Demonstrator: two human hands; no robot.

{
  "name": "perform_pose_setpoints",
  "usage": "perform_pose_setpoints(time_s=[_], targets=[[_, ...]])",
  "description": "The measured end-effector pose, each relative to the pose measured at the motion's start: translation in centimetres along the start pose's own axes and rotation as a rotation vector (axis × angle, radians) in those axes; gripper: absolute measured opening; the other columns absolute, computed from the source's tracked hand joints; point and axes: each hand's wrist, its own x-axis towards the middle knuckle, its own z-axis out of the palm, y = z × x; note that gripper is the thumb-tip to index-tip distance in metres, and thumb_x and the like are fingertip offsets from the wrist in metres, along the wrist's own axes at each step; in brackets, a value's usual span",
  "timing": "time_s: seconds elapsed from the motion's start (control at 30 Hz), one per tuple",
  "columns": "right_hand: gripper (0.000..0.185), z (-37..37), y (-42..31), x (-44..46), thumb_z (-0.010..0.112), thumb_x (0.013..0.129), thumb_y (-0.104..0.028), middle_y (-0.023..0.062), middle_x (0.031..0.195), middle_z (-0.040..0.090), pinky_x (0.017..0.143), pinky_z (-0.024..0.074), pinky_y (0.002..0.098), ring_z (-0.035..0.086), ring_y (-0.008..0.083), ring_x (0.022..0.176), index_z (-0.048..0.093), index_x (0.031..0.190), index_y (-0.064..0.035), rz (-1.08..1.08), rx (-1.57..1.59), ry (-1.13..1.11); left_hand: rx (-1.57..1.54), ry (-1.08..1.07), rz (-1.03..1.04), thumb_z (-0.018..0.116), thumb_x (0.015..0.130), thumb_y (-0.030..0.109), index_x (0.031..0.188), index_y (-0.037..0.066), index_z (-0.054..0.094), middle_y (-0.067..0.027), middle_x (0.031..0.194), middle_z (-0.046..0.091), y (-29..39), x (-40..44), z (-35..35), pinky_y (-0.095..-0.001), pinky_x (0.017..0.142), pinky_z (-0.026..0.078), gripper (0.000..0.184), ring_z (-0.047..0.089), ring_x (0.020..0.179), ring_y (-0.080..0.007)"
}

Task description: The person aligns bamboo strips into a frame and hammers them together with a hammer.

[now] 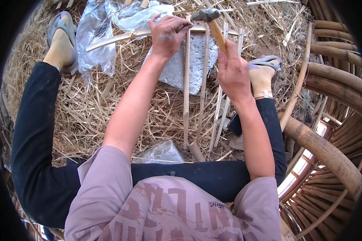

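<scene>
My right hand [234, 74] is wrapped round the wooden handle of a hammer [218, 34]. The hammer's dark metal head is raised just right of my left hand [168, 37]. The thumb and fingers of that left hand are pinched together over the crossing of two bamboo strips; what they hold, if anything, is too small to make out. One curved bamboo strip [124, 36] runs crosswise under the left hand. Several straight strips, including one long bamboo strip [186, 92], reach from it toward my lap. Beneath the crossing lies a grey stone slab [171, 74].
Straw and shavings [88, 132] cover the ground. Clear plastic bags [94, 44] lie at the upper left. A clear plastic-wrapped block [161, 152] sits before my lap. Thick curved bamboo poles [321, 148] stand at the right. My legs are spread either side.
</scene>
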Motion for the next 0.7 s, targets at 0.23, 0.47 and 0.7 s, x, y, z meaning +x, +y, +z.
perform_pose_setpoints(time_s=[0.23,0.47,0.7], targets=[[0.025,-0.2,0.0,0.0,0.054,0.102,-0.016,0.0253,0.080,0.067,0.064,0.0519,0.0566,0.066,0.0481,0.075,0.051,0.124,-0.0052,0.007,-0.017,-0.019,0.007,-0.016,0.016,0.083,0.080,0.023,0.088,0.020,0.078,0.0048,0.086,0.075,-0.1,0.1,0.1,-0.0454,0.105,0.032,0.010,0.068,0.088,-0.0147],[0.025,0.3,0.1,0.0,0.054,0.101,-0.015,0.0252,0.082,0.068,0.065,0.0529,0.0558,0.067,0.0470,0.076,0.052,0.124,-0.0058,0.039,-0.064,-0.063,0.050,-0.078,-0.008,0.083,0.083,0.023,0.092,0.019,0.080,0.0043,0.091,0.077,0.0,-0.2,-0.3,-0.0421,0.106,0.033,0.011,0.070,0.093,-0.0134],[0.025,1.0,0.4,-0.6,0.054,0.101,-0.014,0.0251,0.084,0.068,0.064,0.0531,0.0563,0.067,0.0472,0.077,0.052,0.125,-0.0056,0.068,-0.105,-0.068,0.016,-0.023,0.007,0.084,0.080,0.021,0.088,0.019,0.079,0.0047,0.086,0.076,-0.3,-0.3,0.2,-0.0442,0.106,0.032,0.009,0.069,0.090,-0.0136]])
